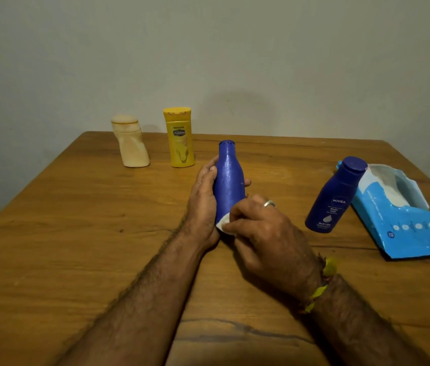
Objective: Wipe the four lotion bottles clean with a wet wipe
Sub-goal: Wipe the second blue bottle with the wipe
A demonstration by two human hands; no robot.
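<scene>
My left hand point(202, 204) grips a plain blue lotion bottle point(228, 180) around its body, cap pointing away from me, over the middle of the wooden table point(76, 233). My right hand point(266, 233) pinches a white wet wipe point(223, 224) against the bottle's lower end; most of the wipe is hidden under my fingers. A blue Nivea bottle point(336, 196) stands to the right. A yellow Vaseline bottle point(179, 138) and a cream bottle point(130, 142) stand at the far left of the table.
An opened blue wet-wipe pack point(407, 223) lies at the right edge, just behind the Nivea bottle. A grey wall point(235, 62) rises right behind the table's far edge.
</scene>
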